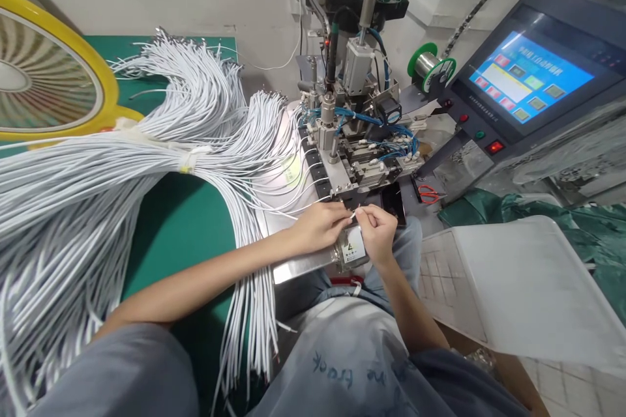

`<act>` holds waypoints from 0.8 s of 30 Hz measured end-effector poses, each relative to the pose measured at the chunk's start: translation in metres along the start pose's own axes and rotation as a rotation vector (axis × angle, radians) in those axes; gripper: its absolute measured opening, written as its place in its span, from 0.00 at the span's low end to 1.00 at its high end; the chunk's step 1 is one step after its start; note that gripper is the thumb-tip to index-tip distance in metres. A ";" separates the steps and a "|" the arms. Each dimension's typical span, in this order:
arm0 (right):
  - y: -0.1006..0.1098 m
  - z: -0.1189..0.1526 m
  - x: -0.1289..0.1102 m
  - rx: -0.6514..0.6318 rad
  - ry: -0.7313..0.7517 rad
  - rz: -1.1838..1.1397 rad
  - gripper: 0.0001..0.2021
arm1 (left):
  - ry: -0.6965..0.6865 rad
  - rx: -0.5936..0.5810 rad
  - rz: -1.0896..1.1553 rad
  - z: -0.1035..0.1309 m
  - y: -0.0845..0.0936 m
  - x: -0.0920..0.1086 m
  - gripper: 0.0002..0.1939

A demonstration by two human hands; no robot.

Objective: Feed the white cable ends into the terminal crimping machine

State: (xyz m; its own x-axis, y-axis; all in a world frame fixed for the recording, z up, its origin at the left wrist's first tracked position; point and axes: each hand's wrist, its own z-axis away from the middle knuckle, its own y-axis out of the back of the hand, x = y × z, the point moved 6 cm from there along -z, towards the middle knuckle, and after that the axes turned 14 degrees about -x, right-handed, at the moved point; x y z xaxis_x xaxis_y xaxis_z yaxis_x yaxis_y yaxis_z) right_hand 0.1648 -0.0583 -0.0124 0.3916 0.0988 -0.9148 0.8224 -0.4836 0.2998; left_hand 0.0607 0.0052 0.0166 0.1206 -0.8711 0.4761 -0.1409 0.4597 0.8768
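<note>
Both hands meet at the front edge of a bench machine [337, 169] with metal cylinders and blue air tubes. My left hand [320, 227] is closed in a pinch on a thin white cable [353, 215]. Fingers of my right hand [377, 229] are pinched at the stripped end of that same cable, close to my left fingertips. Several more white cables run from the left into the black slotted edge of the machine. Just below my hands sits a small block with a white warning label [353, 247].
Large bundles of white cable [190, 159] lie across the green mat [180, 234], some hanging over its front. A yellow fan [105, 88] stands at left. Rightward are a touchscreen panel [533, 78], solder wire spool [431, 68], red-handled cutters [428, 194] and a white plastic bin [533, 287].
</note>
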 end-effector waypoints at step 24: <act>-0.016 -0.022 0.079 -0.390 -0.386 -0.269 0.10 | 0.168 -0.348 -0.484 -0.004 -0.030 -0.022 0.23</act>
State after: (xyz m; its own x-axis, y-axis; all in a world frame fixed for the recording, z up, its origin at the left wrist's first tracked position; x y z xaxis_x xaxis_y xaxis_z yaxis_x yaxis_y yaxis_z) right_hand 0.1919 -0.0236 -0.0838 0.0309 -0.1843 -0.9824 0.9907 -0.1245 0.0546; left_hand 0.0658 0.0115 -0.0205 0.2477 -0.9688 -0.0021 0.2939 0.0731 0.9530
